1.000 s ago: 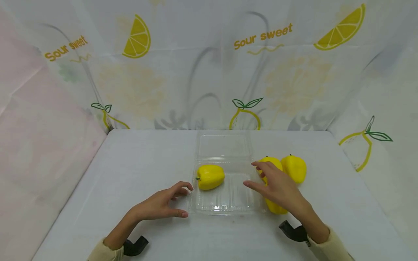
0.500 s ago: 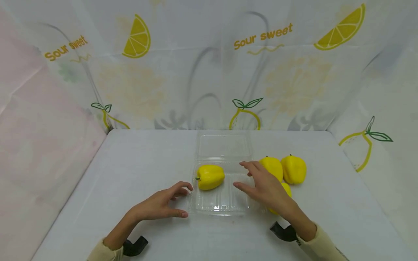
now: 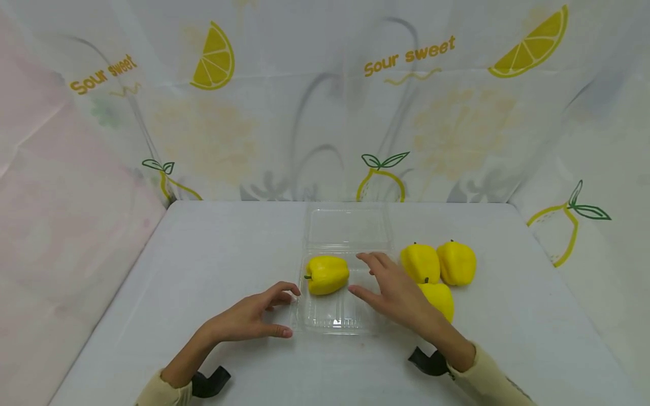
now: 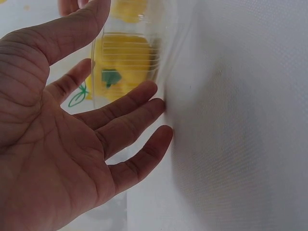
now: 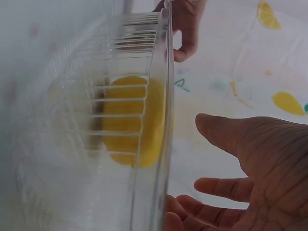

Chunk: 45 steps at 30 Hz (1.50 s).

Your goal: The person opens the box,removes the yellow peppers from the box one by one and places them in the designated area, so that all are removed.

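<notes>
A yellow bell pepper (image 3: pixel 327 275) lies on its side in the left half of a clear plastic clamshell box (image 3: pixel 340 324), its stem pointing left. The box's lid (image 3: pixel 347 226) is laid back, away from the person. My left hand (image 3: pixel 254 317) is at the box's left wall, fingers loosely bent with nothing in them; in the left wrist view the pepper (image 4: pixel 125 65) shows through the ribbed plastic. Over the right half of the box is my right hand (image 3: pixel 393 290), thumb and fingers spread and holding nothing, a little right of the pepper.
Three more yellow bell peppers stand on the white table (image 3: pixel 228 237) right of the box: a back left one (image 3: pixel 420 262), a back right one (image 3: pixel 457 263) and a front one (image 3: pixel 439 299), partly behind the right forearm. A lemon-print cloth (image 3: pixel 284 113) hangs behind.
My right hand has moved left from beside the loose peppers to over the box, uncovering more of them. The left hand and the boxed pepper have stayed in place.
</notes>
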Available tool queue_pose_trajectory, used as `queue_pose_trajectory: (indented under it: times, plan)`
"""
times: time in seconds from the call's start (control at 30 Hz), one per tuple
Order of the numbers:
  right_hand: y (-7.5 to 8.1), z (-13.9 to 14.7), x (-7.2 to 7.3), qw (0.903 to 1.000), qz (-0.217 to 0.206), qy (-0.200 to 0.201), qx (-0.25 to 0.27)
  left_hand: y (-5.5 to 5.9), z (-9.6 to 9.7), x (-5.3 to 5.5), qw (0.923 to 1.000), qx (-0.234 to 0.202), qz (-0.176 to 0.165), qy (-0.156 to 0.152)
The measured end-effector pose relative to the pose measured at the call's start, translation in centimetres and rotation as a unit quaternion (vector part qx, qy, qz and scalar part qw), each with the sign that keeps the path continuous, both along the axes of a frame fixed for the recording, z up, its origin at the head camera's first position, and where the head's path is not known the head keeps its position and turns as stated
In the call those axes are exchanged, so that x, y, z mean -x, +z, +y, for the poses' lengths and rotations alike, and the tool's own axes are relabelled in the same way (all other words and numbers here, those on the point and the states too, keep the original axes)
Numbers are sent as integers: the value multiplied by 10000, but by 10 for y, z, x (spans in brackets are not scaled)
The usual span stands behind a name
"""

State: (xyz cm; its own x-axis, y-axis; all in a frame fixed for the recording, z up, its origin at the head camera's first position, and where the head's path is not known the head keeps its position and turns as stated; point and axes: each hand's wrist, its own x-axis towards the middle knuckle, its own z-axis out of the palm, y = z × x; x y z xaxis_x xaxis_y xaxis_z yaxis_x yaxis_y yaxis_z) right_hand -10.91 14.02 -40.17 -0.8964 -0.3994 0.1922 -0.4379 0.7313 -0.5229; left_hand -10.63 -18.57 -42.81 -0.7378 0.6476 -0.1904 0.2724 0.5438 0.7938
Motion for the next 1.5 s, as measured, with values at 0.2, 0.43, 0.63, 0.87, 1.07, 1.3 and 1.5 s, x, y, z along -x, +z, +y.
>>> queue_pose_trajectory:
  times: [0.2,0.43,0.63,0.87,1.07,1.3,1.5]
  plan:
    - [0,-9,-2,9997,-247,34,48,0,0,0,10000,54,-14,25]
    - [-2,-21,-3,9991,-427,-50,-38,1,-1,0,10000,-17,-14,-16]
    - [-4,-27,-2,9989,-473,-7,-40,0,-1,0,10000,-28,-57,-8]
    - [-5,-32,-1,9987,-492,144,-53,-1,-1,0,10000,-40,-32,10]
    - [-6,-36,1,9982,-552,195,-96,-1,-1,0,10000,-39,24,-8]
    - [-8,-42,1,9979,-591,240,-129,0,-1,0,10000,-22,49,-27]
    - [-11,-44,3,9982,-496,238,-227,-1,-1,1,10000,-18,35,-31]
